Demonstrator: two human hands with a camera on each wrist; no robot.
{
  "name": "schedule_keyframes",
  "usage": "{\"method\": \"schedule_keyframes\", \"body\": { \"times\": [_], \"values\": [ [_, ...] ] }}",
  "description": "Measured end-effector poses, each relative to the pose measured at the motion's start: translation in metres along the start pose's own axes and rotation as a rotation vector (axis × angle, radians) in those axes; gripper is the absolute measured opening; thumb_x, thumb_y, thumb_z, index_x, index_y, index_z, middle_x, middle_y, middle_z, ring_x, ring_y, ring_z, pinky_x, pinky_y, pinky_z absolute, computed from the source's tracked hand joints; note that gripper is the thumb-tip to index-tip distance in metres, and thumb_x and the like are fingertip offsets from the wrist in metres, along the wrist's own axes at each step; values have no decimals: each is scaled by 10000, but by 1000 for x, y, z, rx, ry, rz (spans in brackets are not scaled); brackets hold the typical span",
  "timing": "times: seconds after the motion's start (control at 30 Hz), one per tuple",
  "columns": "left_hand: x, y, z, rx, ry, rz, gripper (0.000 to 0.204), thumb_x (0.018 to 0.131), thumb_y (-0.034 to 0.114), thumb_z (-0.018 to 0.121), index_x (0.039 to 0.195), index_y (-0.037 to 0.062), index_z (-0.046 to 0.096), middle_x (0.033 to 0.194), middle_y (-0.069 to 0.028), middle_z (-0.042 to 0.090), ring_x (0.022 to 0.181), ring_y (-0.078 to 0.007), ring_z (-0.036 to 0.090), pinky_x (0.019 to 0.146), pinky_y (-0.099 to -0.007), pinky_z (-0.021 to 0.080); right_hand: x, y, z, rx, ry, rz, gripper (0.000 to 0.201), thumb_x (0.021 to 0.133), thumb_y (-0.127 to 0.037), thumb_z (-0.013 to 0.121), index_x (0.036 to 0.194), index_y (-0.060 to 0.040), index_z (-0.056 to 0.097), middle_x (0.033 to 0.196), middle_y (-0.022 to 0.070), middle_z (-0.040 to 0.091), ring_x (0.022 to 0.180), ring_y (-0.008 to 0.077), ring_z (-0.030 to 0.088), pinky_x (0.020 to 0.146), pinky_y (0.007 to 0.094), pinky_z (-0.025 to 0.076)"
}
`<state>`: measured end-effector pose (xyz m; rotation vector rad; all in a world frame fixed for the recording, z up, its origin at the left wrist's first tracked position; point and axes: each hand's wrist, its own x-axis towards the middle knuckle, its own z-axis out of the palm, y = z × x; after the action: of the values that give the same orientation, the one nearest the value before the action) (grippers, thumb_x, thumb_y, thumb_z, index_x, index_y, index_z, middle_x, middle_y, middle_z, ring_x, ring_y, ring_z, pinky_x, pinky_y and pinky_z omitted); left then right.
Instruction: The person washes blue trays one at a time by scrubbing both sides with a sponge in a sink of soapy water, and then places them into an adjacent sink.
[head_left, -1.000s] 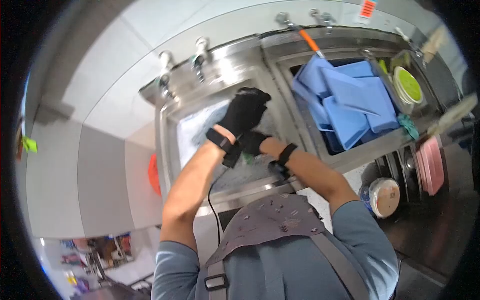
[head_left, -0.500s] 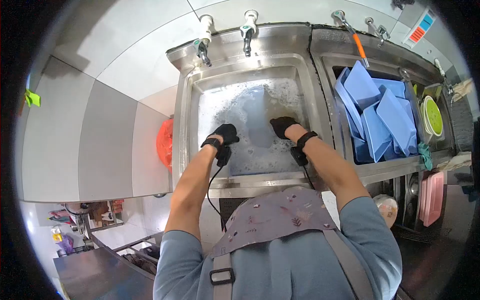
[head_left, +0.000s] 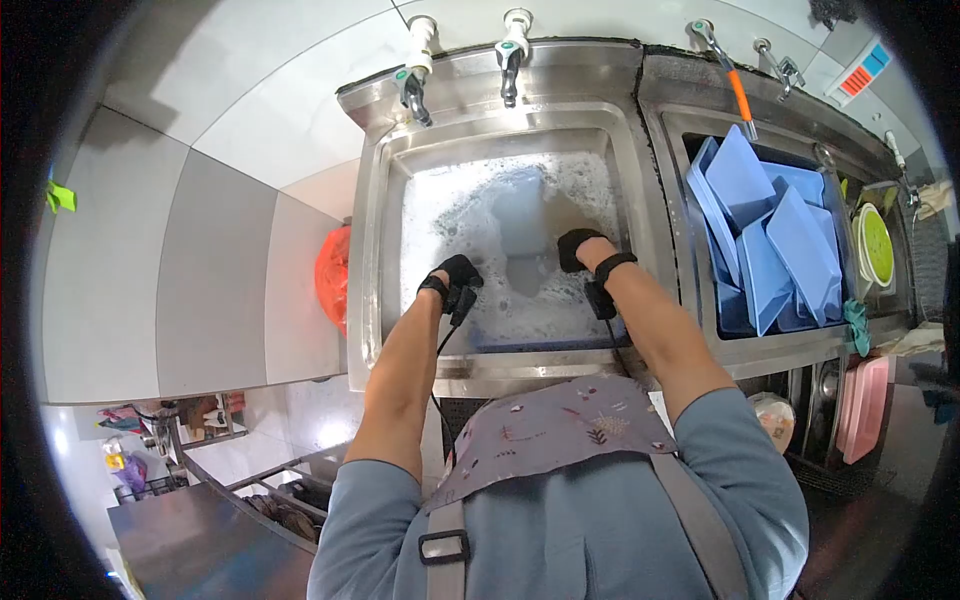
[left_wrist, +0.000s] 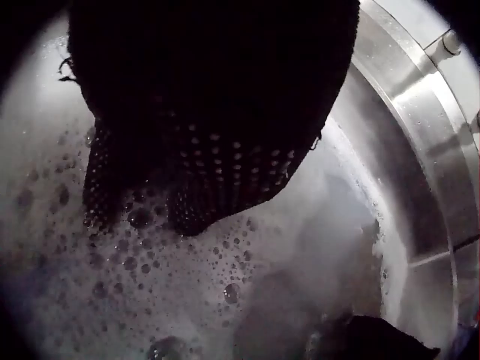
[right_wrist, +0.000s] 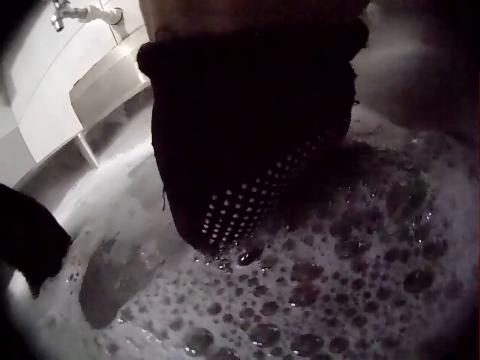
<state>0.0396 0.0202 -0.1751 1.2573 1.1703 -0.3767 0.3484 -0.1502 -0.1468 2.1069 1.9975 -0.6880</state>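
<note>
White-foamed, cloudy grey water [head_left: 437,218] lies in square stainless-steel sink [head_left: 372,270], black-gloved left hand [head_left: 462,272] and black-gloved right hand [head_left: 582,250] dipped in, grip hidden, can't tell; likely slick, anything submerged best held by edges.

Bright head view, dim wrist views, fisheye-bent edges, black corners

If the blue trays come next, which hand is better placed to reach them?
Probably the right hand: it is nearer the blue trays, while the left hand is farther away across the soapy water.
</note>
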Motion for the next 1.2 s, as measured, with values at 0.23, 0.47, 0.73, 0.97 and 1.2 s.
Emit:
{"method": "schedule_keyframes", "body": {
  "times": [0.23,0.47,0.73,0.97,1.2],
  "values": [
    [-34,24,10,-260,-178,20,298,935,229,551,1190,81,602,1019,-88,680,826,-236,662,694,-357,547,1,13,-7,-6,1,-8,282,882,-227,520,1050,-83,694,1175,106,641,1068,272,603,909,359,472],
    [-64,51,17,427,-14,687,251,822,274,581,913,64,683,893,-139,682,840,-322,637,763,-412,500,4,29,-36,0,28,-25,317,909,-298,506,1055,-87,693,1161,76,654,1030,261,618,900,346,472],
    [-66,29,-7,856,269,830,326,794,358,612,836,46,697,897,-178,672,864,-356,625,762,-449,478,16,4,-72,-31,40,-398,278,714,-181,622,955,-62,690,952,193,673,881,360,647,781,431,505],
    [-68,23,-10,237,136,417,358,797,358,664,940,30,683,900,-182,665,842,-319,628,785,-374,487,-32,-34,-127,-28,241,-326,242,706,-176,594,907,-72,678,877,188,669,840,373,637,775,465,499],
    [-104,49,13,503,711,678,292,861,265,642,995,6,658,896,-97,675,838,-214,614,807,-357,491,-38,-32,-154,50,510,-402,237,775,-221,599,969,-92,646,922,178,660,877,357,634,806,455,502]
  ]
}}
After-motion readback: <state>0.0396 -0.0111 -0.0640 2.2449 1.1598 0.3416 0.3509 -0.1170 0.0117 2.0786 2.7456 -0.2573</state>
